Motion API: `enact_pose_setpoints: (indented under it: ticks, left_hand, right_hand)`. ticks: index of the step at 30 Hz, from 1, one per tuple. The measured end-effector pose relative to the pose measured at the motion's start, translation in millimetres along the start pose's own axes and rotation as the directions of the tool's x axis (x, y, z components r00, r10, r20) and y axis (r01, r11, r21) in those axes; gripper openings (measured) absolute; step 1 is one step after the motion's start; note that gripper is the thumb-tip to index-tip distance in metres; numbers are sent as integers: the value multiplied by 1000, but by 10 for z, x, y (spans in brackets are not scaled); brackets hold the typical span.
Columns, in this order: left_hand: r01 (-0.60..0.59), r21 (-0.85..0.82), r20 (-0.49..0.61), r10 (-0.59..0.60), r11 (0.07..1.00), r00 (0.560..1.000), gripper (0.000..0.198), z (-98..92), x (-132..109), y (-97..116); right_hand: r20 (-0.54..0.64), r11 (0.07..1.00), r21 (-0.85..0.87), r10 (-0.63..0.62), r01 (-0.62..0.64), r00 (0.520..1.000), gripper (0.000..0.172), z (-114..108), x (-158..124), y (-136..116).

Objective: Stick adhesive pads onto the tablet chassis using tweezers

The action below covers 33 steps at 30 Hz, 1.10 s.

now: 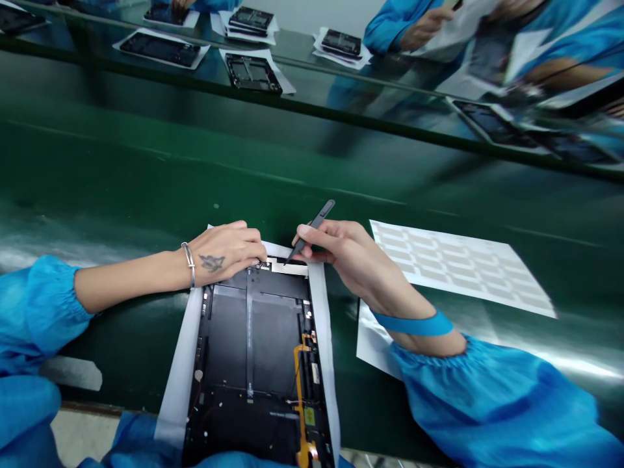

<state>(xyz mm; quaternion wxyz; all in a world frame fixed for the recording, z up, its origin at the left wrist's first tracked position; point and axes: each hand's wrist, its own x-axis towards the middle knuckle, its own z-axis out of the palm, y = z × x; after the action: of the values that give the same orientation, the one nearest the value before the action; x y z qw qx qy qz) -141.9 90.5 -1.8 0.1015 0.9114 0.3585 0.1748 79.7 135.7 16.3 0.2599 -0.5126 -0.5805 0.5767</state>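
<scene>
A black device housing [273, 312] with an orange flex cable [298, 370] lies on white paper [324, 338] at the table's front edge. Over its far left corner rests my left hand [229, 250], palm down with fingers bent together; whatever lies under the fingertips is hidden. Dark tweezers [314, 227] are pinched in my right hand [348, 250], their tip touching or just above a pale strip [289, 267] along the housing's far edge.
A sheet of pale stickers [458, 266] lies right of the housing, partly over another white sheet [373, 338]. A scrap of translucent film [73, 372] is at the left. Beyond, a raised shelf [302, 110] holds more housings [253, 73]; other people's hands [426, 29] work there.
</scene>
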Motion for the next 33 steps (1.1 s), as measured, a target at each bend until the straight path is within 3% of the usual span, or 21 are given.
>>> enact_pose_setpoints:
  ticks: [33]
  left_hand:
    - [-2, 0, -11, 2, 1000, 1000, 21, 11, -4, -8]
  right_hand:
    - [-9, 1000, -21, -21, 20, 1000, 45, -7, 16, 8]
